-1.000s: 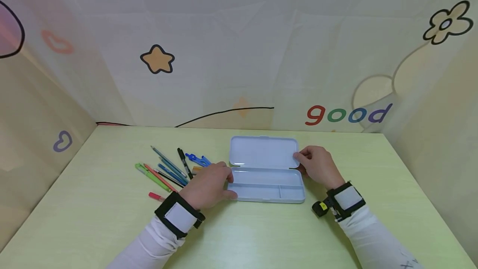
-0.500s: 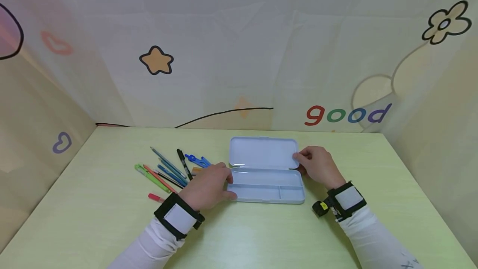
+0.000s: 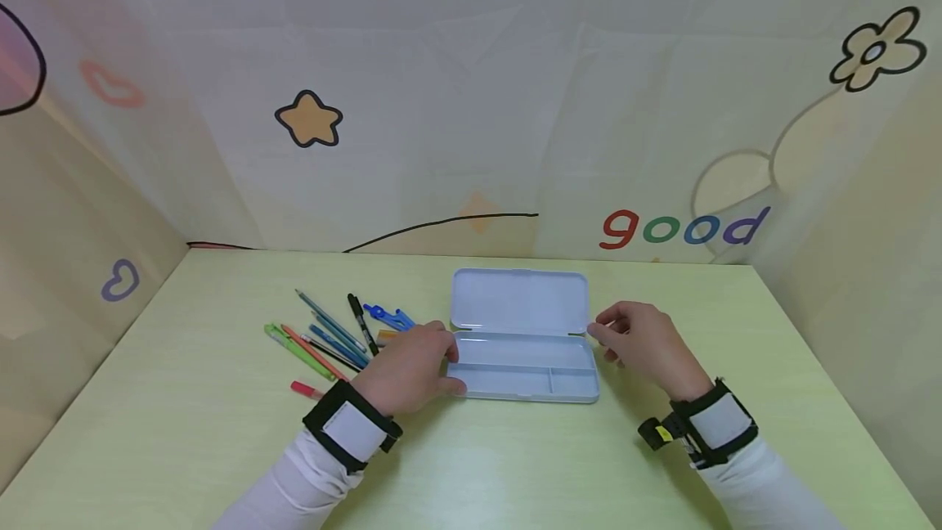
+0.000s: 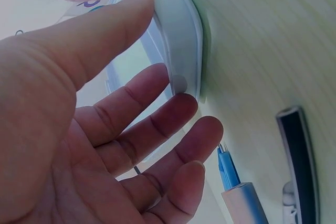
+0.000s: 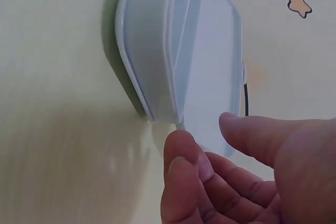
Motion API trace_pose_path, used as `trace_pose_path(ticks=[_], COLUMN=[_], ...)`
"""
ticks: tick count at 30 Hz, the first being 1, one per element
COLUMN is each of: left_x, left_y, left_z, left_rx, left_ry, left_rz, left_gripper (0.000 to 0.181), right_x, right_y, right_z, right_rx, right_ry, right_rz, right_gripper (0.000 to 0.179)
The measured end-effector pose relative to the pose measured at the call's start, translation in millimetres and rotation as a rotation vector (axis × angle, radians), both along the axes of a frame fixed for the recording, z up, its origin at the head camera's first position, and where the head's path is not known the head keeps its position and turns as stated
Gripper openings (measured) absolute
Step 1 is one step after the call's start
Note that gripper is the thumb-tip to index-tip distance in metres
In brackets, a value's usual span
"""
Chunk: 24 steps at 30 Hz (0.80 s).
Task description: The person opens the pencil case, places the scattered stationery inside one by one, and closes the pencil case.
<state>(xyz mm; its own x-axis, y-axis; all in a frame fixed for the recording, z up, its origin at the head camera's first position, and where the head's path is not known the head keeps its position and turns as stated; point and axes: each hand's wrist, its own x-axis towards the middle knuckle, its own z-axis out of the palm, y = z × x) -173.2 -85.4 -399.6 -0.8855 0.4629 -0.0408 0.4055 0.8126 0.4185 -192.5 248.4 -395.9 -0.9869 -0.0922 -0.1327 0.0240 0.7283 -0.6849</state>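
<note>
A pale blue pencil case (image 3: 508, 383) lies on the table with its lid (image 3: 519, 301) folded back, showing one long compartment and smaller ones in front. My left hand (image 3: 412, 368) holds the case's left end, thumb near the front corner and fingers along the end wall. In the left wrist view, the thumb (image 4: 126, 14) lies at the rim and fingertips meet the wall (image 4: 184, 40). My right hand (image 3: 648, 346) is just off the right side by the hinge, fingers loosely bent and holding nothing. The right wrist view shows its thumb (image 5: 252, 132) apart from the fingers.
Left of the case lie blue pencils (image 3: 334, 321), a green pen (image 3: 298, 350), an orange pencil (image 3: 312, 348), a black marker (image 3: 361, 321), a blue compass (image 3: 390, 316) and a red-capped pen (image 3: 305, 388). A printed cloth (image 3: 441, 105) stands behind the table.
My right hand has let go of the lid's right edge and drawn back toward the right and nearer me. The left hand and case have stayed put.
</note>
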Motion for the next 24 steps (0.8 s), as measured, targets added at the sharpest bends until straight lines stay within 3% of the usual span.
trace_pose_path(ticks=[11, 24], left_x=[-1.3, -2.0], left_y=[-0.6, -0.1], left_z=[-1.8, -3.6], left_rx=[-0.016, -0.042], left_ry=[0.027, 0.056], left_rz=[-0.022, -0.035], left_gripper=[0.033, 0.035], right_x=[34.1, 44.0], right_y=[-1.7, -5.5], right_z=[-4.7, -16.8], right_rx=[0.040, -0.028], right_ry=[-0.044, -0.062], right_rz=[0.038, -0.007], right_gripper=[0.030, 0.016])
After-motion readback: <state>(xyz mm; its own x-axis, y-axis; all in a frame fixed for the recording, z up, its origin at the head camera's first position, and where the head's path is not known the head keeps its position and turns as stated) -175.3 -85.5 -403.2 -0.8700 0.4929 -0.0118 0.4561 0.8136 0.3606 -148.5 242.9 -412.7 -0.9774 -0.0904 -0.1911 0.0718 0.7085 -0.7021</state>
